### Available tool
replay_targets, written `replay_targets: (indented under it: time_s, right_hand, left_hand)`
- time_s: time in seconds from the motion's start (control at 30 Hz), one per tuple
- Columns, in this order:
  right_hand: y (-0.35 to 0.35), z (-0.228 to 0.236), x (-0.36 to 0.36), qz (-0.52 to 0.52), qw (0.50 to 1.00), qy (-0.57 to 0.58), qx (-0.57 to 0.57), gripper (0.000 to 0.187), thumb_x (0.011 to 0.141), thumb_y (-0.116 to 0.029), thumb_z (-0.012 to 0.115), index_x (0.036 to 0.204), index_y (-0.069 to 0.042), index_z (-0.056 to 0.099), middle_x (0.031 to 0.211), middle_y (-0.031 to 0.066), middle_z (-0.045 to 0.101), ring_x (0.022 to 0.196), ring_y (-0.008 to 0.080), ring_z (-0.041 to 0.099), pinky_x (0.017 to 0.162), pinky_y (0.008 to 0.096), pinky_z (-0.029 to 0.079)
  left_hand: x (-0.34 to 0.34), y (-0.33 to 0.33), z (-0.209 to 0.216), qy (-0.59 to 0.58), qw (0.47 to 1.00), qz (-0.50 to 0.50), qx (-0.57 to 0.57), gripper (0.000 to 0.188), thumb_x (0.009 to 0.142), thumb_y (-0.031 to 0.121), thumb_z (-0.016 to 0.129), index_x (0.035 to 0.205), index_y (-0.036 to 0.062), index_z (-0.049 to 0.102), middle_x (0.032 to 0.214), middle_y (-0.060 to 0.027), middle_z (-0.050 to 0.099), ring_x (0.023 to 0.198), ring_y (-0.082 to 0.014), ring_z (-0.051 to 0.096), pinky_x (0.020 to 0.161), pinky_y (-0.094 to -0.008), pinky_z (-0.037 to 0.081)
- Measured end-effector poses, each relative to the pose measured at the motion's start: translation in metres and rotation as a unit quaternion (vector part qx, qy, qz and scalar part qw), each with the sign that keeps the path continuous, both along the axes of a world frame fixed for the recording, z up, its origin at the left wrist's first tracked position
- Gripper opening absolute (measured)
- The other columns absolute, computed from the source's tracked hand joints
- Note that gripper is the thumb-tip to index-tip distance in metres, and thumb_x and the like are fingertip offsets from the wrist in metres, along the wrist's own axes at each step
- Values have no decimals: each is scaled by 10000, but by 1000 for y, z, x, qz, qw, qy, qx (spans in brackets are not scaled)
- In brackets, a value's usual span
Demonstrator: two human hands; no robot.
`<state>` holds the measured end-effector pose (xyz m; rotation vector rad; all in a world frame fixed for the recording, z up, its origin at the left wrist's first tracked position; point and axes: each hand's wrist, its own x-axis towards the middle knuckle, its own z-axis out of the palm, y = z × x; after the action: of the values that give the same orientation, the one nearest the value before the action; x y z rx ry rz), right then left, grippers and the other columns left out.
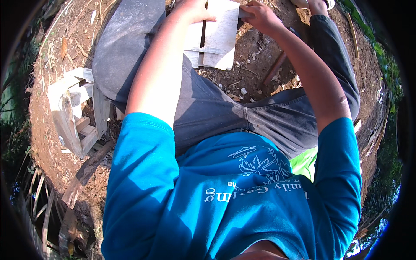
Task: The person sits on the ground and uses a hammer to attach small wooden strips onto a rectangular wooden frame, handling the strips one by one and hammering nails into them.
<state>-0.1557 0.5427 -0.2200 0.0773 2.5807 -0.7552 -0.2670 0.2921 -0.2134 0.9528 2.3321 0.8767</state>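
Note:
At the top edge, a panel of pale wooden slats (220,37) stands between my legs, with a dark gap between its two wide boards and a thin strip across its lower part. My left hand (197,11) grips the panel's upper left side, its thumb lying on the board; the picture's edge cuts off part of this hand. My right hand (262,18) is closed beside the panel's upper right edge, around a small greyish piece that I cannot make out. Its fingertips point toward the panel.
A pale wooden slatted crate (78,112) rests on the dirt at left, near a thick branch (89,171). A reddish-brown bar (274,69) lies beyond my bent leg, among wood chips (243,91). Bright green material (304,164) shows beside my right hip. Plants (383,65) border the right.

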Motion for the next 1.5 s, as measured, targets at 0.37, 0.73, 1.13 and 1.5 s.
replay_targets:
  time_s: [0.37,0.73,1.13,1.5]
  right_hand:
    - [20,-36,10,59,990,125,12,539,872,-300,805,1360,-121,660,1171,105,694,1076,324,691,943,420,551]
    - [4,5,3,-6,1000,17,-3,453,857,-210,738,1303,-143,696,1220,149,686,1049,358,696,893,434,559]
    - [16,-19,-8,33,998,52,-23,491,790,-235,798,1258,-116,709,1140,171,720,1062,358,695,910,432,551]
    - [25,-39,-22,57,996,61,-42,500,680,-267,858,1159,-152,772,1013,148,765,955,336,728,837,431,571]
  left_hand:
    - [2,3,12,-35,999,18,-15,540,620,192,914,1086,102,657,1031,-159,712,1021,-358,686,853,-461,538]
    - [0,2,2,-32,999,29,-29,540,634,208,921,1090,113,648,1029,-165,720,1032,-369,688,864,-478,533]
    - [0,5,2,-17,999,14,-42,648,641,251,920,1219,136,650,1121,-150,726,1089,-331,689,922,-443,548]
    - [-8,-1,-36,-67,995,1,-75,833,666,305,955,1400,152,593,1301,-85,698,1208,-213,651,1031,-384,508]
